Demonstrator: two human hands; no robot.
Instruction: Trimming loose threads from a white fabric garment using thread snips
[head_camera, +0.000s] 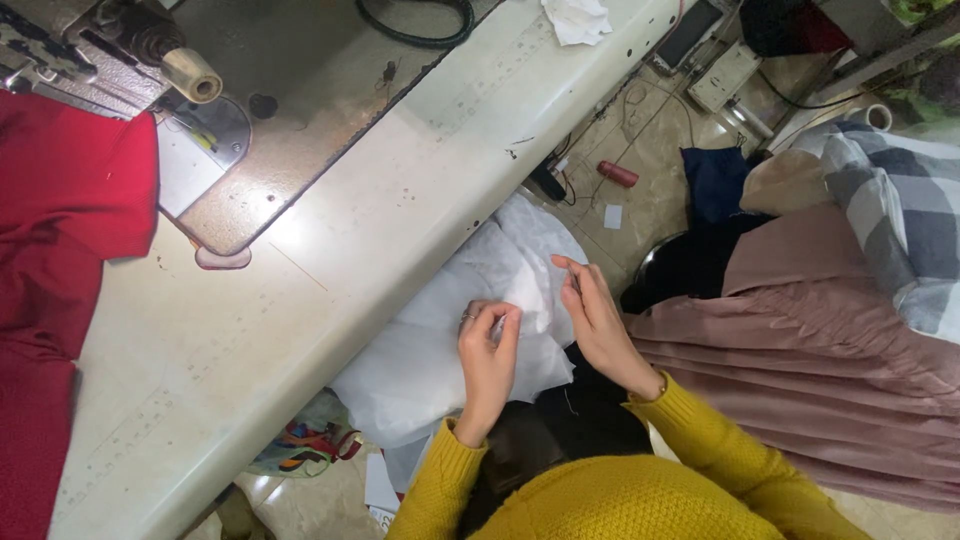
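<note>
Far to the left of your fingers, a red garment (60, 250) lies over the left end of the surface (330, 290). Up and to the left of them, the grey sewing machine bed (300, 100) is set into the same surface.

Your left hand (488, 362) sits just off the near edge of the surface. Its fingers (505, 325) are curled closed and pinch a fold of the white fabric (440, 350). A ring shows on one finger.

The white fabric lies directly under and between both hands, bunched in your lap and running under the surface edge.

Your right hand (600, 320) is just to the right of the left, close but apart. Its fingers (572, 272) are closed at the tips on a small bit of the same fabric.

To the right of your fingers, a pile of pink cloth (800, 350) lies near, with a grey checked blanket (900, 220) beyond it.
</note>
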